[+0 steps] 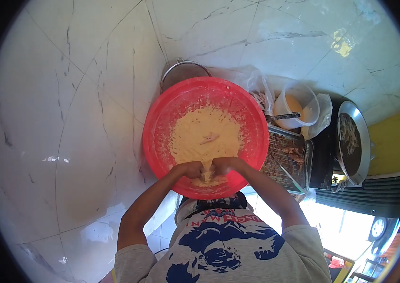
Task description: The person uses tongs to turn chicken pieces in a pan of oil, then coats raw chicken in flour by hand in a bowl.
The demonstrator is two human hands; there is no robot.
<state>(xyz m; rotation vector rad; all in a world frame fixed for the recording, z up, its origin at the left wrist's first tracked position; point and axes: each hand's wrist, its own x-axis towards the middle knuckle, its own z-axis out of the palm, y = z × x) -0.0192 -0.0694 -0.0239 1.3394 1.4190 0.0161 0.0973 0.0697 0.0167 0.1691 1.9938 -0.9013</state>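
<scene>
A wide red basin [155, 127] holds a broad layer of pale yellow flour [195, 127]. Both hands are low inside it, near the rim closest to my body. My left hand [192, 169] is closed, knuckles up, and my right hand [223, 165] is curled just beside it. Between them they grip a flour-coated piece [207, 175], whose kind the coating hides. Some fingertips are out of sight behind it. Another floury piece [210, 138] lies on the flour near the middle of the basin.
Right of the basin stand a wire rack [282, 158] with browned pieces, a clear plastic tub [296, 106] with yellowish contents, and tongs [282, 116]. Further right is a large pan [353, 141] of dark liquid. Marbled tile walls [68, 118] close in behind and left.
</scene>
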